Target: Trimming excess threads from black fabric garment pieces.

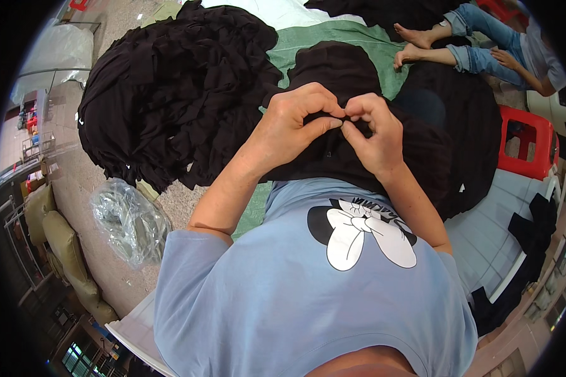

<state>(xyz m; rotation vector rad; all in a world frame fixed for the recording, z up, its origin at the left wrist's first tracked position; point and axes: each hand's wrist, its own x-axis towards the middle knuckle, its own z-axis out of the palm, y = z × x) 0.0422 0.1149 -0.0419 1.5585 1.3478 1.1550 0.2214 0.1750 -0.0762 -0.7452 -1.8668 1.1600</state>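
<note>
Dressed in a pale blue T-shirt (pixel 251 301) with short sleeves (pixel 188 264), a black-and-white cartoon print (pixel 349 245) and dark lettering (pixel 390 214); with bare hands (pixel 299 119) (pixel 383 135).

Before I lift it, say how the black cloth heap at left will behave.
The black cloth heap would likely sag, being all soft folds. Its bulk suggests it could feel heavy lifted whole. Loose parts may slip off, since no tie shows around it.

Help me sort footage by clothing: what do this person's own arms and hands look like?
The left hand and right hand are ungloved, with no rings or watch visible. Both forearms are bare. The upper arms are covered by short, loose, plain light-blue T-shirt sleeves.
</note>
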